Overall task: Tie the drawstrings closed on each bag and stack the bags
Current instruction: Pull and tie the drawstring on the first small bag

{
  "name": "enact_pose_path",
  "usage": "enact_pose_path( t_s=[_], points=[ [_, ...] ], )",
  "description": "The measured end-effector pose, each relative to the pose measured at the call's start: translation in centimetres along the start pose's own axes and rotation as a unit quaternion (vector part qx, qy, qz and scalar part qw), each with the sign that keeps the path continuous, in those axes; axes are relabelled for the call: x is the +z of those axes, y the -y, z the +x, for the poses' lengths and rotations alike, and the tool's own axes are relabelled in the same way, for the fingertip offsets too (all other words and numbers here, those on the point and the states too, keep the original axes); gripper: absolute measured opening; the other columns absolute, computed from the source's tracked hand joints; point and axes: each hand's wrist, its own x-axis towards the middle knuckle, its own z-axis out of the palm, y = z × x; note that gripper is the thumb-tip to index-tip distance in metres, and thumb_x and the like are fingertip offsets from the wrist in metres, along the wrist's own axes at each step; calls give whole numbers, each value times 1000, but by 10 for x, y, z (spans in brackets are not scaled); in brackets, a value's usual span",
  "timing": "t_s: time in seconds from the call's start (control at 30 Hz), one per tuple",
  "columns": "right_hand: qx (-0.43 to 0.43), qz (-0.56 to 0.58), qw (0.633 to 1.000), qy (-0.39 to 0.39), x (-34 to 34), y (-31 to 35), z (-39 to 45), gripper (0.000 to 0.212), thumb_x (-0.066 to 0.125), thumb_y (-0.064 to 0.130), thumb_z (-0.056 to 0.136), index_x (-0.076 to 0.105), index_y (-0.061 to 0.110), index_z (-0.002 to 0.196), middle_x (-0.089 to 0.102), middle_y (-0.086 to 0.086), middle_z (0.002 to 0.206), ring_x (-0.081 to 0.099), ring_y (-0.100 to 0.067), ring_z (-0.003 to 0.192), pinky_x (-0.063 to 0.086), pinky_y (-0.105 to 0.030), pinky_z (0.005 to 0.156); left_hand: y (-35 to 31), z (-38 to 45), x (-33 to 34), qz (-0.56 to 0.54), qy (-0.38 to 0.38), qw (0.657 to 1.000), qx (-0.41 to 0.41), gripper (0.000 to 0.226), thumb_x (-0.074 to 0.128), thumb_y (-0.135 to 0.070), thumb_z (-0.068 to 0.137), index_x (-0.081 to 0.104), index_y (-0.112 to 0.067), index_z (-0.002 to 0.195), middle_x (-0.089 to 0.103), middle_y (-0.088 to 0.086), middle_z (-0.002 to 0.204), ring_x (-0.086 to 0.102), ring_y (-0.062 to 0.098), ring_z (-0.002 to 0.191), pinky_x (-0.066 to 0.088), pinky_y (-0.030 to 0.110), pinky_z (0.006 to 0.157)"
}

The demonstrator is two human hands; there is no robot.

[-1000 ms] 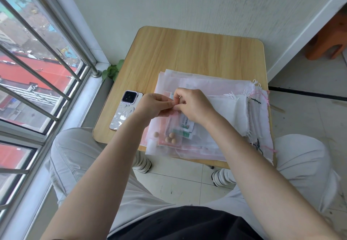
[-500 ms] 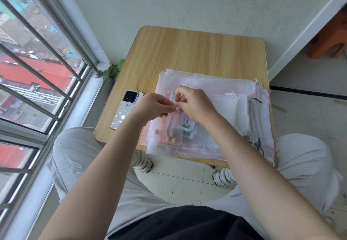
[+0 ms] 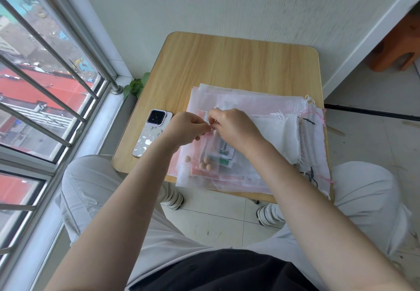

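Observation:
A pile of sheer white and pink drawstring bags (image 3: 254,106) covers the near right half of a small wooden table (image 3: 227,63). On top lies a small see-through bag (image 3: 213,154) holding round tan beads and green-printed packets. My left hand (image 3: 184,129) and my right hand (image 3: 234,129) meet over its upper end, fingertips pinched together on its thin drawstring. The string itself is mostly hidden by my fingers. Folded white bags (image 3: 279,136) with frayed strings lie just right of my right hand.
A phone (image 3: 151,135) lies camera up on the table's left side. A barred window (image 3: 45,99) runs along the left. A plain wall stands behind the table and an orange wooden stool (image 3: 397,42) at the far right. My knees flank the table's near edge.
Both hands stay pinched together over the small bag, with only slight finger movement on the drawstring. The bags and the phone have not moved.

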Motion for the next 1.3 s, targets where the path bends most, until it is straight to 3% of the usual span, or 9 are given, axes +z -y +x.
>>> enact_pose_path(
  t_s=[0.13, 0.33, 0.47, 0.6, 0.73, 0.93, 1.07, 1.17, 1.3],
  points=[
    [-14, -12, 1000, -1, 0, 3, -2, 18, 50, 8, 92, 45, 23, 84, 61, -4, 74, 55, -31, 68, 47, -37, 58, 1, 1, 0, -15, 11, 1000, -3, 19, 70, -22, 84, 74, -4, 79, 65, 6, 69, 53, 10, 54, 40, 17, 46],
    [-22, -40, 999, 23, -5, 5, -3, 16, 47, 8, 94, 63, 13, 97, 66, -9, 86, 60, -30, 77, 51, -37, 64, 2, 3, 0, -6, 17, 1000, 1, 20, 71, -24, 84, 73, -5, 79, 63, 4, 67, 52, 10, 55, 40, 18, 48],
    [-14, -56, 997, 51, -9, 10, -2, 22, 43, 0, 89, 60, 11, 98, 62, -10, 91, 57, -29, 80, 51, -38, 68, 4, 3, 4, 82, -5, 994, 65, 11, 69, -22, 84, 69, -14, 77, 64, 0, 68, 54, 12, 60, 44, 24, 59],
    [34, -45, 997, 58, -9, 7, 5, 13, 51, 2, 91, 60, 12, 92, 60, -7, 91, 55, -25, 78, 41, -31, 64, 7, 2, 8, 132, -42, 979, 148, 8, 70, -17, 79, 64, -20, 76, 64, -8, 75, 53, 3, 63, 39, 15, 57],
    [120, 87, 983, 110, -13, -1, 13, 13, 56, 10, 93, 66, 15, 86, 63, 1, 79, 59, -19, 74, 43, -27, 66, 14, 1, 13, 144, -88, 961, 221, 6, 71, -13, 78, 66, -15, 80, 60, -8, 77, 53, 1, 63, 38, 11, 59],
    [223, 345, 896, 168, -19, -8, 9, 15, 56, 8, 96, 62, 6, 82, 59, -8, 66, 48, -13, 46, 35, -20, 42, 22, -3, 24, 98, -157, 952, 245, 6, 72, -13, 81, 69, -13, 86, 64, -10, 80, 63, 9, 67, 52, 25, 63],
    [253, 403, 864, 162, -15, -8, 10, 12, 59, 7, 95, 62, 4, 84, 57, -9, 64, 46, -13, 44, 33, -20, 38, 24, -3, 27, 35, -172, 963, 205, 17, 73, -11, 81, 57, -13, 89, 67, -7, 87, 67, 8, 71, 51, 25, 63],
    [267, 423, 853, 150, -13, -8, 10, 13, 59, 6, 95, 62, 4, 82, 55, -9, 63, 45, -12, 43, 32, -19, 37, 22, -6, 27, 32, -158, 967, 199, 12, 70, -8, 78, 63, -17, 82, 69, -8, 88, 67, 4, 73, 55, 33, 68],
    [272, 431, 850, 134, -11, -9, 11, 13, 59, 5, 94, 63, 3, 82, 55, -8, 62, 45, -11, 41, 32, -18, 36, 21, -6, 26, 16, -148, 969, 198, 9, 74, -15, 76, 67, -18, 81, 70, -8, 86, 67, 2, 73, 56, 28, 69]
  ],
)
